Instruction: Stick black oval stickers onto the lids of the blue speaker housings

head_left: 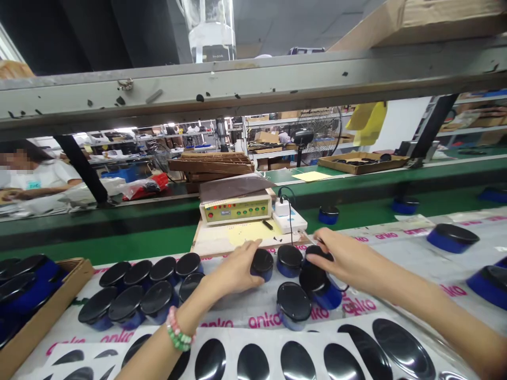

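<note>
My left hand (237, 269) wraps its thumb and fingers around a round blue piece with a glossy black top (263, 263), standing on the table. My right hand (340, 254) grips a similar black-topped piece (315, 252) between thumb and fingers, partly hidden by the hand. Between the hands stands another such piece (289, 259). Closer to me are a taller-looking blue piece (322, 287) and one more (293, 303). Left of my left hand, several of these pieces (158, 298) stand in two rows. Sheets of black oval stickers (253, 361) lie along the near edge.
A cardboard box (51, 311) of blue pieces sits at the left. Behind the hands is a control box (237, 206) with lit buttons and a white plug (282, 207). More pieces stand on the green belt (158, 241) and at right. A metal shelf (253, 84) crosses overhead. A person (47, 177) sits far left.
</note>
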Demonstrator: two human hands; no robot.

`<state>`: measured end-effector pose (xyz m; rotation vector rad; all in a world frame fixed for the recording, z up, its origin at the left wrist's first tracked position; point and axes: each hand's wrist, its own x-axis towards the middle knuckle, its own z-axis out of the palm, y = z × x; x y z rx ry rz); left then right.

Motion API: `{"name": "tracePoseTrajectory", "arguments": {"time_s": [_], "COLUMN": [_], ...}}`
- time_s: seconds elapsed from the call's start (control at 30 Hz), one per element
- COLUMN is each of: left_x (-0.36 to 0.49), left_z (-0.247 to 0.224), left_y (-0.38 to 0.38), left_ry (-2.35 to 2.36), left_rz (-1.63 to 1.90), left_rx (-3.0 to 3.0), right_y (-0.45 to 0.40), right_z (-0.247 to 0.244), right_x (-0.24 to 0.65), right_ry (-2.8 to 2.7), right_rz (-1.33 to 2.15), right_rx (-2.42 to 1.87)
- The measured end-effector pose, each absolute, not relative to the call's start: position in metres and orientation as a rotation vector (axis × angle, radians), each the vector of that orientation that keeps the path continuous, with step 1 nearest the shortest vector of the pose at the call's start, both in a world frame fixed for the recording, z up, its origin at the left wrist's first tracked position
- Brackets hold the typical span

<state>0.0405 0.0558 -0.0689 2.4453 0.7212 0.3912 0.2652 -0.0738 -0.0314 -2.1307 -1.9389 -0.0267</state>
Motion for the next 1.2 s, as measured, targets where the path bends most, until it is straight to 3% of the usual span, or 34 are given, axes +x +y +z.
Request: {"name": "tracePoseTrajectory", "arguments": {"time_s": [0.27, 0.37, 0.47, 0.53, 0.6, 0.7, 0.8, 0.97, 1.2], "left_x": [0.048, 0.048, 0.05, 0.052, 0.054, 0.055, 0.056, 0.057, 0.038], "left_z": [-0.092, -0.092, -0.094, -0.096, -0.097, -0.099, -0.102, -0.103, -0.047], "left_y": [0.062, 0.062, 0.061, 0.059, 0.058, 0.057, 0.058, 0.057, 0.046], "left_ry": [0.708, 0.689, 0.678, 0.664, 0.638, 0.584, 0.514, 0.403, 0.317], "left_rz": [0.468, 0.484, 0.499, 0.513, 0.528, 0.551, 0.564, 0.545, 0.623], "left_rx": [2.338, 2.297, 2.26, 2.244, 2.234, 2.231, 2.242, 2.241, 2.098], "right_y": [-0.056, -0.081, -0.091, -0.083, -0.064, -0.033, -0.015, -0.02, -0.045], "right_z": [-0.002, 0.02, 0.031, 0.021, -0.003, -0.042, -0.053, -0.019, -0.003], "right_x": [0.285, 0.308, 0.304, 0.286, 0.262, 0.238, 0.239, 0.254, 0.228], "right_ry": [-1.594, -1.241, -1.05, -1.382, -1.836, -2.111, -2.157, -2.034, -1.939], "right_rz": [-0.22, -0.602, -0.976, -0.71, -0.231, 0.051, 0.197, 0.253, 0.497], "right_rx": [-2.411, -2.516, -2.297, -2.197, -2.089, -1.966, -1.898, -1.773, -1.417]}}
